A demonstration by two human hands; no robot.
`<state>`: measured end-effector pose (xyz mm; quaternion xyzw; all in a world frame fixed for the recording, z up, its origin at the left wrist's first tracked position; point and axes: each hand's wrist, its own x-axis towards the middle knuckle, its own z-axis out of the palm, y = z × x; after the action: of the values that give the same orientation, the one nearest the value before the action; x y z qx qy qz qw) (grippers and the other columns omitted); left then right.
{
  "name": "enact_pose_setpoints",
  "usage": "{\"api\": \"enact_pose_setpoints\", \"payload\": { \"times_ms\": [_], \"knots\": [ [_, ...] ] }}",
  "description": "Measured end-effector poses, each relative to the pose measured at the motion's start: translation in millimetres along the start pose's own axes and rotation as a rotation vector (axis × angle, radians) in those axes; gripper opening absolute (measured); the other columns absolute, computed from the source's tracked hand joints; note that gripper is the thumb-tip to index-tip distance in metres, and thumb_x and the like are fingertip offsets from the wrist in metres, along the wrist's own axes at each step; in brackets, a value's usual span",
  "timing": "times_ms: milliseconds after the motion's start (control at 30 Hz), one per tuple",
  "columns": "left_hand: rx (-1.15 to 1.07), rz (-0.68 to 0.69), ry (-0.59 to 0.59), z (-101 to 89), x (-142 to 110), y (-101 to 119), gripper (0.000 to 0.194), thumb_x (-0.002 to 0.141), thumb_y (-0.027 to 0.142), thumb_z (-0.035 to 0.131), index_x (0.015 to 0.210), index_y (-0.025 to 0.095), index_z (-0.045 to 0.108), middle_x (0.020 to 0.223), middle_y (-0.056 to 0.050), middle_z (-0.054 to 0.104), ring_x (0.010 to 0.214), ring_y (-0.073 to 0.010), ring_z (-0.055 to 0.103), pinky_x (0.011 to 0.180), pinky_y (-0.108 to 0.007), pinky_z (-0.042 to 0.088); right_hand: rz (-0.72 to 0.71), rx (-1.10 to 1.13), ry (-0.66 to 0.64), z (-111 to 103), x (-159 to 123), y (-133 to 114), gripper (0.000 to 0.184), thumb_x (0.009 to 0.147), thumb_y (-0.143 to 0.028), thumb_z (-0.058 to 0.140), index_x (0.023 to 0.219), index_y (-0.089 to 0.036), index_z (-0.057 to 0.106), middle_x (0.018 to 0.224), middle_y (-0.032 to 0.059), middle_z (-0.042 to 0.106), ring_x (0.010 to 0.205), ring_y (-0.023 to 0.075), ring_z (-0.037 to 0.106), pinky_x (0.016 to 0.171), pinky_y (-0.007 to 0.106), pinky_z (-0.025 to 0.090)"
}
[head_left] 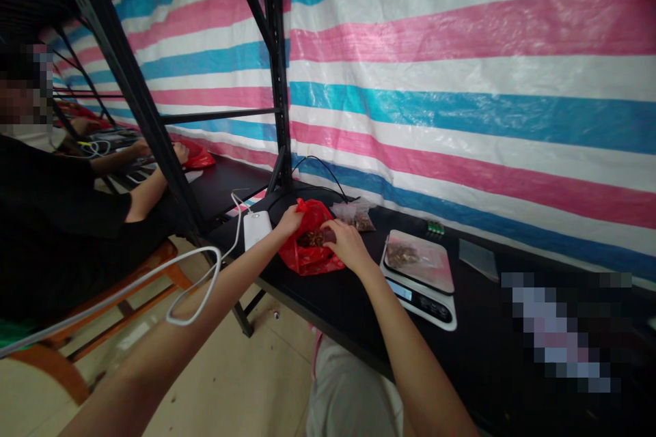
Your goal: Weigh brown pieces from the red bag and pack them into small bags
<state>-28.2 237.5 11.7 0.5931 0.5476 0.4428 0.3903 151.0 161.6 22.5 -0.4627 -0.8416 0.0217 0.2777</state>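
A red plastic bag (311, 265) stands with its mouth open on the black table, small brown-gold pieces visible inside. My left hand (290, 220) is closed on the bag's left rim. At the right side of the mouth, my right hand (346, 244) has its fingers curled inward; a dark reddish-brown thing shows at its fingertips, too small to name. To the right, a white digital scale (419, 304) carries a clear bag (410, 254) of small brown pieces. Behind the red bag lie more small clear bags (361, 217) with similar contents.
A white power bank (257, 229) with a white cable sits left of the bag. Batteries (435, 227) and a flat clear bag (477, 259) lie beyond the scale. Black metal posts (275, 61) rise at the back. A person (56, 198) sits at left with another red bag (197, 154).
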Motion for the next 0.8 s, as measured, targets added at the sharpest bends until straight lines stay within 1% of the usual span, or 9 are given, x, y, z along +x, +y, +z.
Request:
{"api": "enact_pose_setpoints", "payload": {
  "times_ms": [100,167,267,400,533,667,733,800],
  "knots": [
    [-0.021,-0.014,0.031,3.0,0,3,0.022,0.073,0.030,0.051,0.061,0.012,0.056,0.054,-0.002,0.055,0.056,-0.0138,0.051,0.054,-0.023,0.038,-0.006,0.023,-0.006,0,1,-1,0.036,0.067,-0.016,0.071,0.098,-0.021,0.055,0.101,0.0024,0.061,0.093,0.0186,0.057,0.080,0.032,0.041],
    [-0.060,-0.017,0.031,6.1,-2,6,0.022,0.072,0.030,0.053,0.060,0.012,0.056,0.053,-0.002,0.055,0.055,-0.0132,0.051,0.055,-0.023,0.038,-0.017,0.022,-0.007,1,1,-1,0.037,0.066,-0.016,0.071,0.099,-0.021,0.055,0.100,0.0024,0.062,0.093,0.0191,0.057,0.081,0.032,0.040],
    [-0.156,-0.020,0.011,9.3,-5,11,0.024,0.071,0.033,0.056,0.061,0.011,0.057,0.053,-0.001,0.055,0.054,-0.0120,0.051,0.056,-0.023,0.040,-0.033,0.011,-0.010,2,1,-2,0.036,0.067,-0.017,0.071,0.099,-0.021,0.055,0.099,0.0027,0.062,0.096,0.0194,0.056,0.083,0.033,0.039],
    [-0.226,-0.012,-0.013,8.6,-7,20,0.034,0.068,0.043,0.059,0.061,0.009,0.059,0.050,-0.001,0.054,0.050,-0.0116,0.050,0.052,-0.023,0.039,-0.028,-0.004,-0.017,3,1,-5,0.034,0.069,-0.017,0.069,0.099,-0.022,0.056,0.099,0.0033,0.061,0.097,0.0190,0.056,0.083,0.033,0.038],
    [-0.275,-0.002,-0.026,8.6,-5,24,0.037,0.065,0.046,0.062,0.060,0.010,0.058,0.049,-0.001,0.054,0.048,-0.0118,0.050,0.051,-0.023,0.040,-0.015,0.005,0.019,4,1,-8,0.033,0.070,-0.017,0.068,0.100,-0.023,0.055,0.099,0.0026,0.062,0.096,0.0194,0.057,0.083,0.034,0.039],
    [-0.205,0.035,-0.024,11.9,-2,26,0.032,0.070,0.042,0.056,0.060,0.011,0.056,0.050,-0.002,0.055,0.047,-0.0120,0.051,0.053,-0.024,0.041,0.018,0.089,0.063,6,1,-9,0.031,0.070,-0.016,0.066,0.099,-0.024,0.057,0.099,0.0019,0.063,0.095,0.0195,0.058,0.082,0.034,0.040],
    [-0.125,0.055,-0.025,10.0,-1,27,0.026,0.073,0.034,0.052,0.060,0.012,0.055,0.052,-0.002,0.056,0.049,-0.0125,0.052,0.054,-0.024,0.041,0.038,0.173,0.077,9,2,-8,0.031,0.070,-0.015,0.066,0.098,-0.023,0.058,0.100,0.0020,0.064,0.094,0.0197,0.059,0.082,0.035,0.042],
    [-0.035,0.066,-0.030,3.6,-1,26,0.017,0.071,0.026,0.052,0.059,0.014,0.055,0.054,-0.002,0.056,0.054,-0.0140,0.053,0.057,-0.024,0.041,0.063,0.309,0.089,13,4,-6,0.032,0.069,-0.014,0.066,0.098,-0.023,0.059,0.100,0.0021,0.064,0.092,0.0191,0.060,0.082,0.034,0.044]
  ]
}}
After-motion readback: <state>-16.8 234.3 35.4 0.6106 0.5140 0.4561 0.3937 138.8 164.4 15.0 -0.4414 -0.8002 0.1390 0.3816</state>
